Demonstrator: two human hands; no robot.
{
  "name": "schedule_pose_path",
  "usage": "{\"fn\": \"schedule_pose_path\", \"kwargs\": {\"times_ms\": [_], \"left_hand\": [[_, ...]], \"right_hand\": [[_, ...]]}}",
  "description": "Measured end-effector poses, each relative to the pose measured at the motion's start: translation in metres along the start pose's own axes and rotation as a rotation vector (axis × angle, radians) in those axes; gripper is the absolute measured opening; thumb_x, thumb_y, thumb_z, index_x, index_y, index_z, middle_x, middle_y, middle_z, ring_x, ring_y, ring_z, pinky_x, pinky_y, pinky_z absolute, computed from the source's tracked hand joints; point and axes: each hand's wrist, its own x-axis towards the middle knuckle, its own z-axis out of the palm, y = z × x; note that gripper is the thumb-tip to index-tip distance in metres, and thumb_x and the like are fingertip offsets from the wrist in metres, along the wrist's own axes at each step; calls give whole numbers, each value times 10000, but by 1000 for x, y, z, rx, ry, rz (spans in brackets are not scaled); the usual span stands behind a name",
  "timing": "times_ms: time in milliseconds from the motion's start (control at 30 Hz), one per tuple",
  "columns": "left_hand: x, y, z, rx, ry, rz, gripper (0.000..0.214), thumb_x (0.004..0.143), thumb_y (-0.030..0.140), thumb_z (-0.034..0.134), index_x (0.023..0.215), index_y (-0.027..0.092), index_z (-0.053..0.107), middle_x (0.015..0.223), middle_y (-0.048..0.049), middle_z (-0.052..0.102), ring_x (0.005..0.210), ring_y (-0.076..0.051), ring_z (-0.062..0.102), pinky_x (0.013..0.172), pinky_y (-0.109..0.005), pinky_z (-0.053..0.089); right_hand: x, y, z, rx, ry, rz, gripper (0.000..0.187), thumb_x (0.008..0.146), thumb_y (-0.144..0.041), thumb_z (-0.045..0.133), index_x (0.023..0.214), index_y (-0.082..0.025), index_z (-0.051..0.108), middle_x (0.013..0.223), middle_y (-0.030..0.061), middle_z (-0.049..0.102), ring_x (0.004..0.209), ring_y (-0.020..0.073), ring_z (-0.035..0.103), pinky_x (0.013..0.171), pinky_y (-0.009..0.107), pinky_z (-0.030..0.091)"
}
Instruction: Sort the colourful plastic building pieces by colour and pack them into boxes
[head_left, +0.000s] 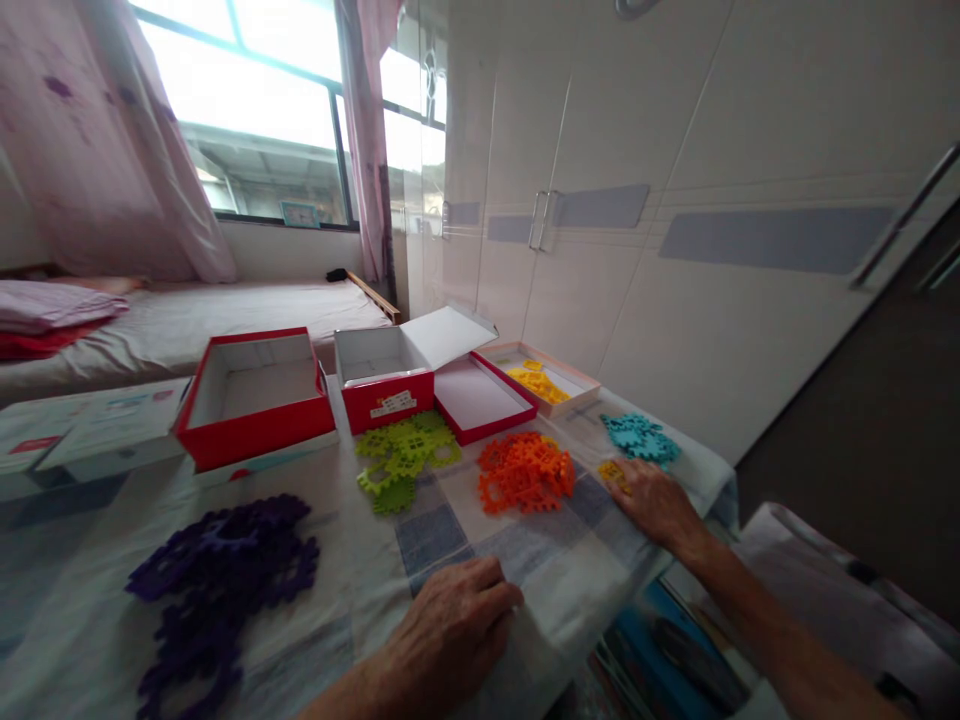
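My right hand (651,498) reaches to the table's right side, its fingers closed on a yellow plastic gear (611,474). Just beyond it lies a pile of teal gears (641,438). My left hand (461,615) rests on the tablecloth near the front edge, fingers curled in, with nothing visible in them. Orange gears (525,472) are heaped between and beyond the two hands, with a bit of yellow showing at the back of the heap. Farther left are lime-green gears (405,450), and dark purple gears (232,560) spread at the near left.
A shallow box (581,397) at the back holds yellow gears (538,382). Beside it stand a red lid (487,432), an open red-and-white box (382,398) and another red box (251,440). White flat boxes (112,425) lie at left. A wardrobe (585,290) rises behind.
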Motion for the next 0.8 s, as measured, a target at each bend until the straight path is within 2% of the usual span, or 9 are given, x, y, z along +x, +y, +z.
{"fn": "schedule_pose_path", "kwargs": {"times_ms": [67, 200, 333, 433, 500, 567, 667, 733, 800], "left_hand": [[1, 1, -1, -2, 9, 6, 225, 844, 107, 441, 948, 226, 601, 848, -12, 605, 766, -145, 567, 672, -248, 387], [2, 1, -1, -9, 16, 13, 210, 846, 112, 443, 929, 218, 604, 824, -15, 602, 750, -144, 569, 658, -246, 387], [1, -1, 0, -1, 18, 21, 203, 847, 113, 441, 924, 215, 599, 818, -18, 597, 746, -146, 565, 655, -248, 382], [1, -2, 2, 12, 30, 29, 189, 845, 120, 449, 916, 217, 595, 815, -16, 598, 735, -144, 561, 638, -247, 374], [1, -2, 2, 17, 46, 39, 187, 836, 119, 455, 911, 217, 595, 809, -14, 600, 721, -142, 559, 624, -248, 369], [1, -2, 2, 19, 50, 43, 177, 827, 120, 464, 894, 213, 598, 796, -13, 599, 708, -140, 558, 615, -249, 366], [2, 0, 1, 22, 29, 32, 165, 830, 126, 468, 874, 209, 604, 774, -13, 595, 704, -141, 557, 614, -248, 365], [2, 1, -1, 17, 25, 24, 174, 838, 126, 462, 888, 210, 605, 778, -14, 596, 712, -142, 556, 618, -246, 365], [2, 2, -2, 8, 24, 18, 181, 848, 132, 451, 902, 212, 605, 788, -15, 598, 722, -144, 557, 625, -246, 367]], "right_hand": [[2, 2, 1, 87, 17, -8, 375, 873, -335, 437, 1112, -113, 623, 1069, 142, 663, 977, 247, 612, 886, 348, 456], [20, 5, -7, 357, 53, 144, 415, 802, -372, 539, 1117, -119, 633, 1043, 125, 686, 927, 235, 648, 840, 334, 492], [80, -3, -26, 714, 81, 203, 350, 777, -388, 586, 1007, -139, 675, 996, 109, 701, 882, 218, 657, 785, 317, 515], [129, -15, -33, 811, 116, 221, 444, 872, -396, 446, 1188, -115, 579, 1152, 137, 643, 913, 186, 651, 725, 273, 529], [145, -24, -32, 823, 112, 214, 481, 883, -385, 427, 1253, -95, 529, 1229, 166, 595, 967, 197, 637, 731, 280, 530], [144, -30, -27, 840, 39, 154, 437, 843, -353, 500, 1194, -107, 587, 1192, 149, 624, 971, 206, 636, 749, 290, 529], [122, -34, -17, 852, -164, 6, 329, 746, -328, 617, 1009, -148, 697, 1040, 88, 702, 903, 206, 656, 780, 296, 522], [108, -33, -12, 813, -287, -80, 313, 725, -350, 625, 951, -154, 719, 977, 80, 720, 877, 215, 659, 791, 304, 511], [101, -32, -10, 749, -352, -151, 317, 741, -362, 584, 929, -149, 724, 942, 79, 724, 862, 218, 655, 789, 304, 499]]}}
